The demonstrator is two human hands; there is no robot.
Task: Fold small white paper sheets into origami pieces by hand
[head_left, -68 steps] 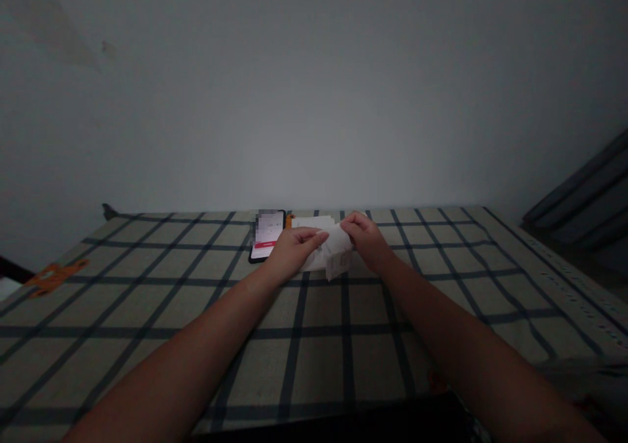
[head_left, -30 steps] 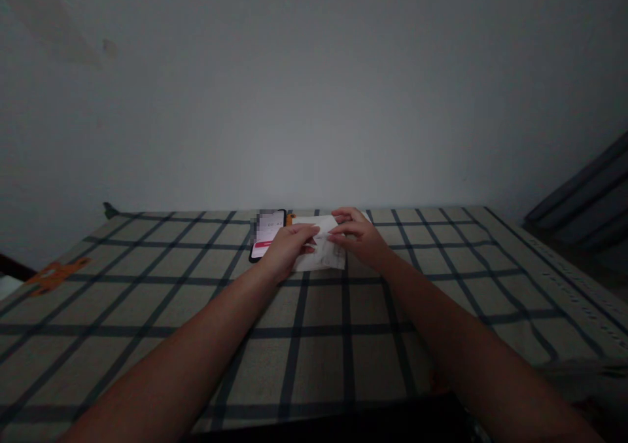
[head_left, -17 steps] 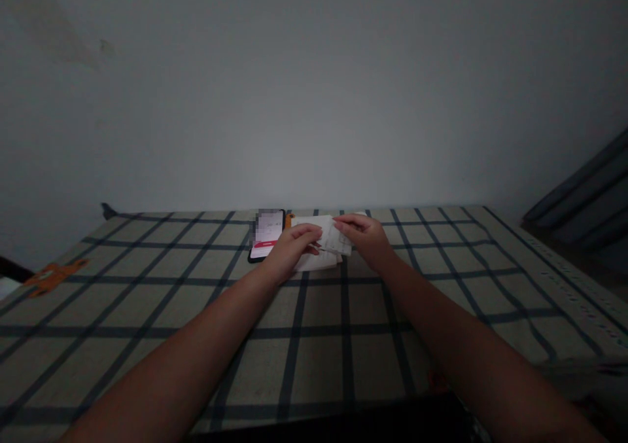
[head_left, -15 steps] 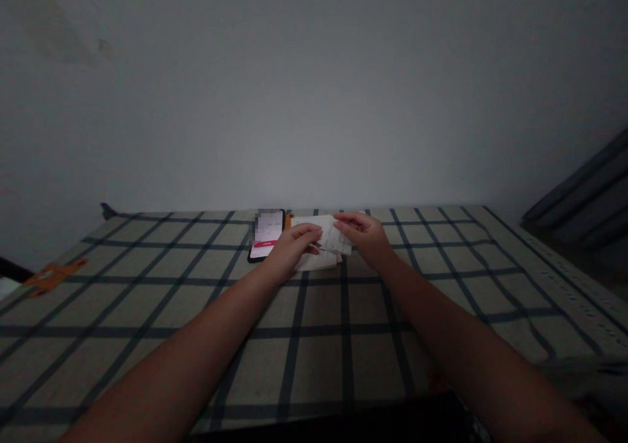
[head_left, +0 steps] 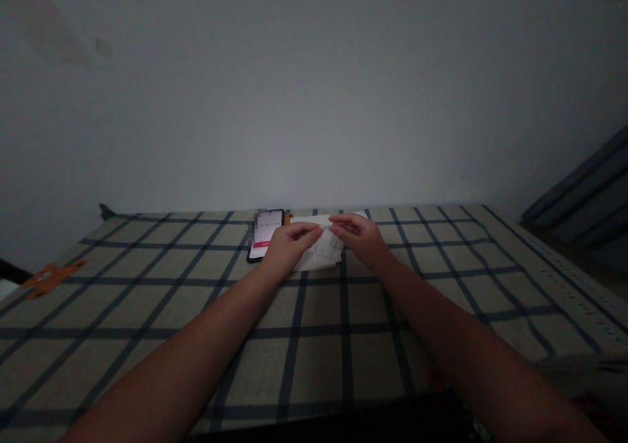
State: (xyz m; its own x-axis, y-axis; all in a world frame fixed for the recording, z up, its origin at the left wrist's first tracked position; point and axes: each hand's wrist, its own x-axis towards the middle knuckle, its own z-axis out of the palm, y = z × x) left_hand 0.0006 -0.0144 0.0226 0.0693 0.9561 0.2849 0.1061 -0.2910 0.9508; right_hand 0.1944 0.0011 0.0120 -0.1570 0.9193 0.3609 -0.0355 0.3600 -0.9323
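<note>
head view: the left hand (head_left: 285, 247), which hid the lower right corner of the phone (head_left: 269, 224), pinched the white paper (head_left: 324, 252) between thumb and fingers. the right hand (head_left: 364, 237), farther right of the phone, also pinched the paper, 1 faintly marked piece just right of the phone. checked cloth (head_left: 321, 325) lay under the phone; an orange shape (head_left: 53, 278) showed well to its left.

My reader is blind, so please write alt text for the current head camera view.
A person's left hand and right hand hold white paper with faint markings over a checked cloth. A phone with a lit screen lies beside the left hand, and a grey wall stands behind.
</note>
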